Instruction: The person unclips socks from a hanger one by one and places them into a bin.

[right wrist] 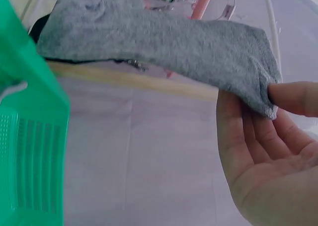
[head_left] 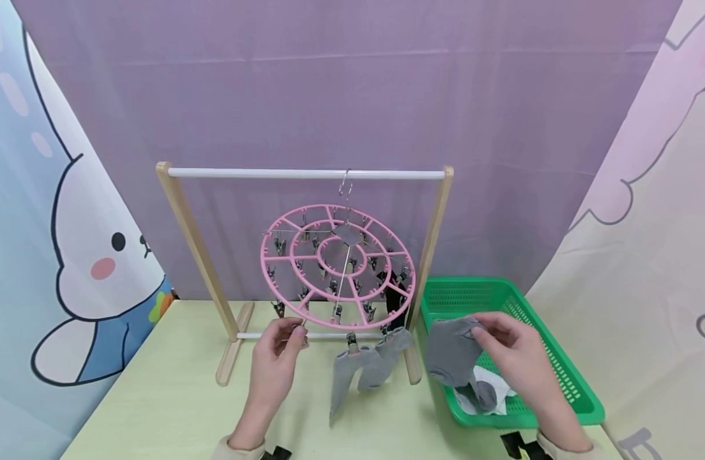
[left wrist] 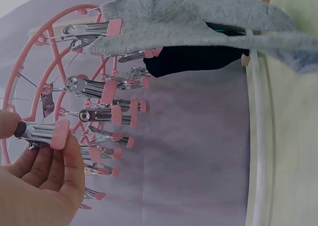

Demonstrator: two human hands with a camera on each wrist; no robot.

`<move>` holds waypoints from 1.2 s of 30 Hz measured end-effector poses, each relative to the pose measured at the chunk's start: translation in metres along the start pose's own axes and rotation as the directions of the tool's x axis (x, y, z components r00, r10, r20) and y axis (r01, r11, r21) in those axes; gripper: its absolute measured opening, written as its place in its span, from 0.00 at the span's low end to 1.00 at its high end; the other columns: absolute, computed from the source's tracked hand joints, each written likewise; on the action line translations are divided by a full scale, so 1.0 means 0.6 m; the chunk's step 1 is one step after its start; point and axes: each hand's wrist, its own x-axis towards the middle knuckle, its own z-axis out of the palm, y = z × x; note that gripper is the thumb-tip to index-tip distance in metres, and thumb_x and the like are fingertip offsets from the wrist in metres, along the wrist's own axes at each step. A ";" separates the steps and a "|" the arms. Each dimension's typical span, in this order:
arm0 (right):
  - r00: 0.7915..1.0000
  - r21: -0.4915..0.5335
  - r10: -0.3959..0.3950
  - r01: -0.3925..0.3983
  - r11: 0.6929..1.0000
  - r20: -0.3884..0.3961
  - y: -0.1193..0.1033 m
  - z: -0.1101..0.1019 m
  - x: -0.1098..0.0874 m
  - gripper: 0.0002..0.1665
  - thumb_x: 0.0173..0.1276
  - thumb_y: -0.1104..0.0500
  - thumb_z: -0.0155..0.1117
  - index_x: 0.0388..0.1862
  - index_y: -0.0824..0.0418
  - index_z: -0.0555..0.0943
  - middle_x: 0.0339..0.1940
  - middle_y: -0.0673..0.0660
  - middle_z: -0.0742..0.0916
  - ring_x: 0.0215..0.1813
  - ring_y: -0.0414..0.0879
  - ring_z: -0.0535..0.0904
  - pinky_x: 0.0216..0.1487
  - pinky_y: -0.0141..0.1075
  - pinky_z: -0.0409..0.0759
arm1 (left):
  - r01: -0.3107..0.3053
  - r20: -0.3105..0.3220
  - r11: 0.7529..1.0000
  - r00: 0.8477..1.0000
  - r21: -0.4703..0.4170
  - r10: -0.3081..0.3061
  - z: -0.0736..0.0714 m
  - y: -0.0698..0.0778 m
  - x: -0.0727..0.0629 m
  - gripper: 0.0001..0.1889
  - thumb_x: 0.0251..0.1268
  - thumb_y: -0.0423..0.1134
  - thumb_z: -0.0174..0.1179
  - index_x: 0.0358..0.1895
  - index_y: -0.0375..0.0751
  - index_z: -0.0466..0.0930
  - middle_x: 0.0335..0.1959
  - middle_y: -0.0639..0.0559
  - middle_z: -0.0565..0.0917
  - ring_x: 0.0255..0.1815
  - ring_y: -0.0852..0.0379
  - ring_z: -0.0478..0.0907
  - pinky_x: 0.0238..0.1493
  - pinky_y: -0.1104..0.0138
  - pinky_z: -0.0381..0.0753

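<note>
Near the front left of the pink round clip hanger (head_left: 280,258), my left hand (head_left: 278,358) pinches a metal clip (left wrist: 42,133) with pink tips between thumb and fingers; no cloth is in that clip. My right hand (head_left: 516,354) holds a grey sock (head_left: 451,351) by one edge, with thumb against fingers. This sock hangs over the near left part of the green basket (head_left: 485,420). Two light grey sock shapes (head_left: 343,375) dangle from clips at the hanger's front. A black sock (head_left: 395,308) hangs at its right side.
The hanger hooks onto the white bar (head_left: 260,173) of a wooden stand (head_left: 197,246). Several other metal clips hang from its rings. White and grey socks (head_left: 486,397) lie in the basket, right of the stand. A purple cloth (head_left: 352,96) hangs behind.
</note>
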 end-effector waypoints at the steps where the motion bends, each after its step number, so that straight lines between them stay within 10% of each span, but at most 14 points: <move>1: 1.000 -0.015 0.009 -0.009 1.000 -0.010 0.004 -0.005 0.003 0.14 0.75 0.61 0.64 0.56 0.65 0.84 0.43 0.56 0.88 0.42 0.36 0.84 0.40 0.29 0.83 | 0.002 -0.009 1.000 1.000 0.002 -0.002 0.000 0.001 -0.001 0.09 0.74 0.31 0.59 0.51 0.30 0.80 0.38 0.46 0.83 0.37 0.57 0.83 0.43 0.72 0.83; 12: 0.989 -0.074 0.062 -0.073 0.995 -0.134 0.070 -0.057 0.037 0.19 0.77 0.57 0.61 0.60 0.66 0.81 0.44 0.35 0.84 0.43 0.25 0.78 0.40 0.20 0.78 | -0.011 -0.103 1.000 0.995 0.019 0.013 0.011 0.010 -0.012 0.09 0.74 0.29 0.58 0.51 0.28 0.80 0.38 0.45 0.83 0.37 0.59 0.83 0.42 0.72 0.84; 18: 0.984 -0.159 0.028 -0.056 0.986 -0.174 0.124 -0.067 0.051 0.16 0.75 0.62 0.62 0.57 0.68 0.83 0.48 0.61 0.88 0.38 0.19 0.74 0.34 0.19 0.77 | -0.029 -0.155 0.999 0.987 0.040 0.035 0.022 0.014 -0.018 0.09 0.75 0.28 0.58 0.51 0.26 0.79 0.38 0.41 0.83 0.38 0.61 0.82 0.41 0.73 0.83; 27: 0.978 -0.282 0.204 -0.183 0.942 0.046 0.210 -0.051 0.065 0.18 0.75 0.62 0.61 0.57 0.72 0.81 0.48 0.69 0.86 0.48 0.58 0.83 0.36 0.36 0.81 | -0.020 -0.199 0.998 0.980 0.052 0.030 0.033 0.019 -0.025 0.09 0.75 0.28 0.57 0.51 0.25 0.79 0.38 0.46 0.83 0.37 0.63 0.82 0.41 0.73 0.84; 36: 0.940 -0.310 0.230 -0.146 0.939 0.253 0.242 -0.032 0.073 0.16 0.71 0.64 0.62 0.53 0.72 0.83 0.41 0.59 0.88 0.41 0.50 0.83 0.35 0.40 0.81 | -0.013 -0.223 0.997 0.974 0.073 0.029 0.040 0.023 -0.031 0.08 0.75 0.28 0.58 0.50 0.27 0.80 0.38 0.46 0.83 0.38 0.56 0.84 0.41 0.73 0.84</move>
